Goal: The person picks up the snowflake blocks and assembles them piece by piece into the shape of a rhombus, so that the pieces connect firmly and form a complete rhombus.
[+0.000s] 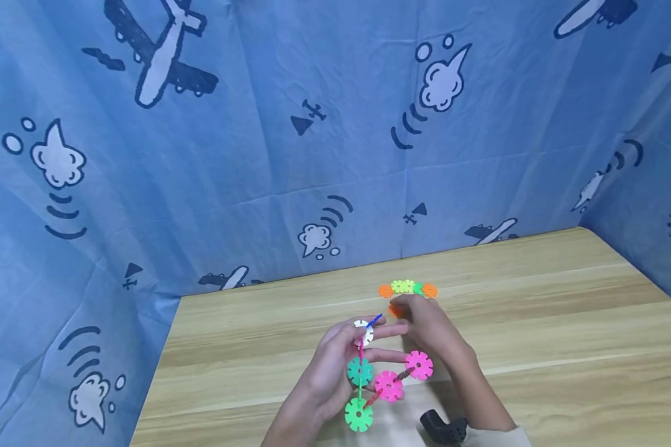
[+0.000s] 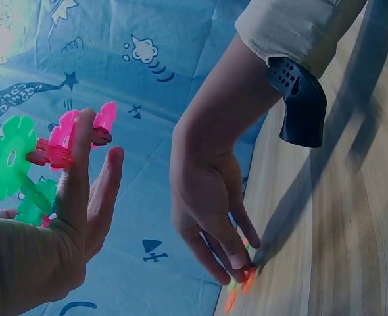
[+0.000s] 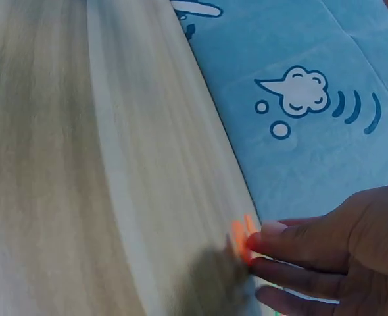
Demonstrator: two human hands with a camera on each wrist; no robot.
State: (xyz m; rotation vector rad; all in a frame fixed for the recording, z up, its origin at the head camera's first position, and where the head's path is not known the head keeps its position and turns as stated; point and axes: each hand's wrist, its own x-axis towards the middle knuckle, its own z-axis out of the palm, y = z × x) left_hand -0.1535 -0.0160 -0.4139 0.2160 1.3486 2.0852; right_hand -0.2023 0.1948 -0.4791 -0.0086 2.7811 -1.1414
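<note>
My left hand (image 1: 332, 366) pinches a chain of slotted plastic snowflake discs at its white disc (image 1: 367, 337), where a blue disc (image 1: 374, 320) stands edge-on. Teal disc (image 1: 360, 376), green disc (image 1: 359, 423) and two pink discs (image 1: 388, 392) follow, joined by edge-on discs, and the chain bends up towards my left fingers. Over the table, my right hand (image 1: 433, 326) pinches an orange disc (image 1: 394, 311) between thumb and fingertips; the fingers partly cover it. In the right wrist view that orange disc (image 3: 239, 241) is blurred, close to the tabletop.
Beyond the right hand, a row of loose discs lies on the wooden table (image 1: 257, 347): orange (image 1: 386, 291), yellow (image 1: 402, 286), green and orange (image 1: 429, 290). A blue patterned curtain (image 1: 346, 155) hangs behind. A black device (image 1: 442, 429) sits at the right wrist.
</note>
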